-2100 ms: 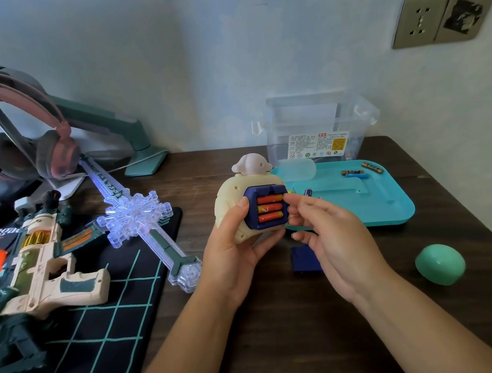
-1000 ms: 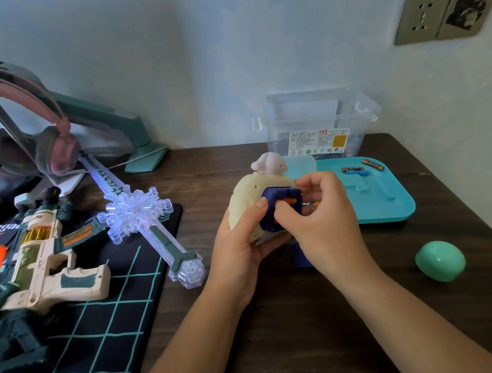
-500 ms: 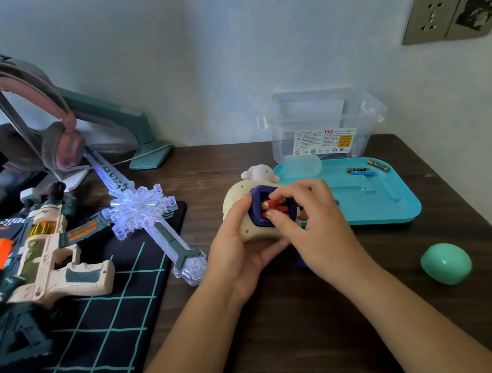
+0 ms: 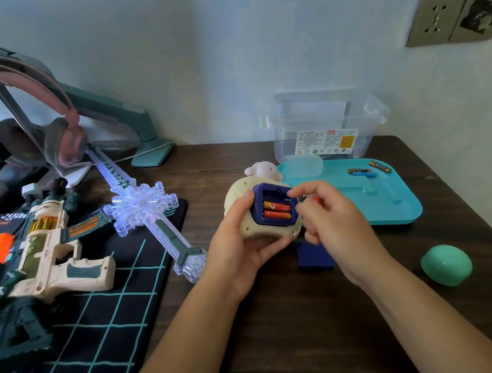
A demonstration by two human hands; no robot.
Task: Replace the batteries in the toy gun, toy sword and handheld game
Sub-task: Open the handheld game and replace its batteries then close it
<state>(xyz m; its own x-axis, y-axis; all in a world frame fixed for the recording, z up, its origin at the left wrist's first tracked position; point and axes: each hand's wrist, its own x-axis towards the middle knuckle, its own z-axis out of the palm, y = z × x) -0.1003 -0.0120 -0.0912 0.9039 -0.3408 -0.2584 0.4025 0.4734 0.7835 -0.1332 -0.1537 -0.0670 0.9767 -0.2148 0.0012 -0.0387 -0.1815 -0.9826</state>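
My left hand (image 4: 237,246) grips the cream handheld game (image 4: 241,216) with its back facing me. Its blue battery compartment (image 4: 273,206) is open; two orange batteries (image 4: 276,210) lie in the lower slots and the top slot is bare. My right hand (image 4: 333,223) pinches a red-tipped battery (image 4: 310,198) just right of the compartment. The blue battery cover (image 4: 313,257) lies on the table under my right hand. The lit clear toy sword (image 4: 149,211) and the cream toy gun (image 4: 49,249) lie at the left.
A teal tray (image 4: 387,204) at the back right carries three loose batteries (image 4: 367,169). Behind it stands a clear plastic box (image 4: 328,127). A green egg-shaped object (image 4: 446,264) sits at the right. A black grid mat (image 4: 101,309) and pink headphones (image 4: 58,136) fill the left.
My right hand has pulled the top battery out of the compartment and drawn it to the right. The top slot, filled a second ago, now shows bare. The left hand keeps holding the game.
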